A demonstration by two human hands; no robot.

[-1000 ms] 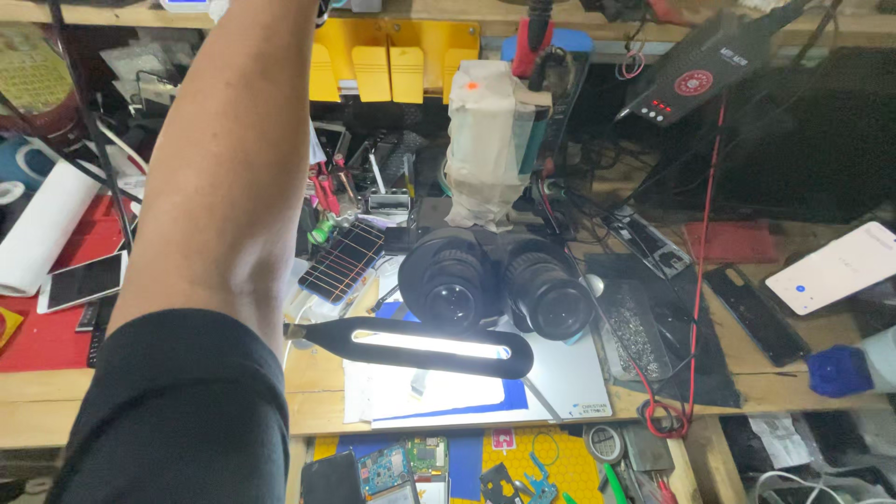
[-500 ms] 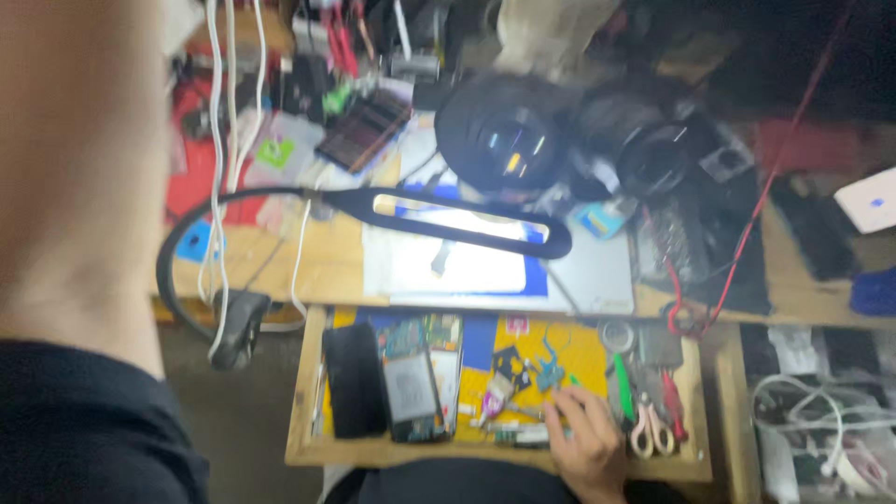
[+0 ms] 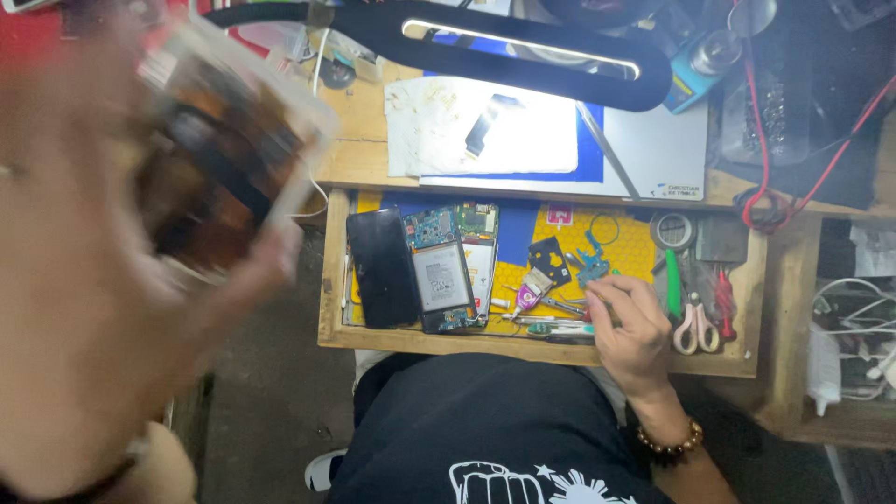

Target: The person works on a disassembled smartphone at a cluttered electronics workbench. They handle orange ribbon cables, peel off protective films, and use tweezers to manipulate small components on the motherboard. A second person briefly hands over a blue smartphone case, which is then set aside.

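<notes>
Wooden and crowded, the counter point(image 3: 355, 159) fills the top of the head view, with a pull-out drawer tray point(image 3: 532, 343) below it at the centre. At 12 o'clock a long black lamp bar point(image 3: 523, 47) shines down on a stained white sheet point(image 3: 439, 131) lying on a blue mat point(image 3: 588, 154); red wires point(image 3: 793, 187) trail off at 2 o'clock.

Close to the camera, at 9 o'clock, the left hand point(image 3: 84, 308) looms large and blurred. Its fingers point(image 3: 252, 271) are wrapped around a small clear plastic box point(image 3: 224, 159) with dark brown contents, held up in the air well apart from the tray. What lies inside is too smeared to tell.

Down at 4 o'clock, the right hand point(image 3: 630, 331) rests on the tray's yellow mat point(image 3: 616, 247), a beaded bracelet point(image 3: 667, 439) at the wrist. Its fingers curl narrowly, tips just beside some small blue parts point(image 3: 588, 266) and a pair of tweezers point(image 3: 551, 322); I cannot tell whether they pinch anything. Left of it, at the tray's 9 o'clock end, lie a black phone panel point(image 3: 383, 266) and an opened phone point(image 3: 443, 275) with its board showing. Pink-handled scissors point(image 3: 695, 327) sit at the tray's 3 o'clock end.

As a judgement: the box is gripped one-handed, so a loosened hold could drop it and scatter its contents, and the right hand, working among tiny loose parts, could nudge them out of reach
</notes>
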